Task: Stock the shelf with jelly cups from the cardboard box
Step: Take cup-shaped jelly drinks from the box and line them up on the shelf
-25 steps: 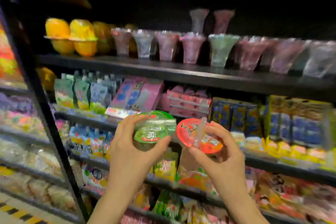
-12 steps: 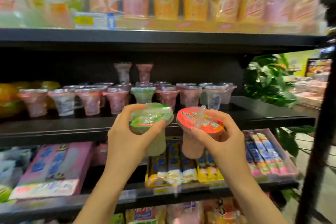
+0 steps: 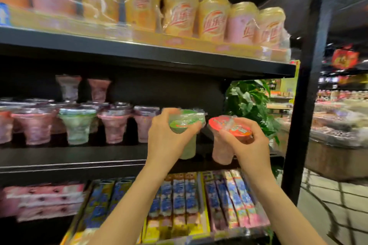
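My left hand (image 3: 166,137) grips a green-lidded jelly cup (image 3: 186,123) by its rim, held just above the right end of the black middle shelf (image 3: 69,157). My right hand (image 3: 247,145) holds a red-lidded pink jelly cup (image 3: 227,129) beside it, tilted, to the right of the green one. A row of pink and green jelly cups (image 3: 77,125) stands on that shelf to the left of my hands, with two more stacked behind. The cardboard box is out of view.
Tall yellow and pink drink cups (image 3: 213,20) fill the shelf above. Flat snack packets (image 3: 229,201) lie on the shelf below. A black upright post (image 3: 304,105) bounds the shelf on the right, with a green plant (image 3: 249,101) behind it.
The view has swung up and to the right along the shelves. Both hands with their cups have moved up to the right end of the jelly cup shelf.
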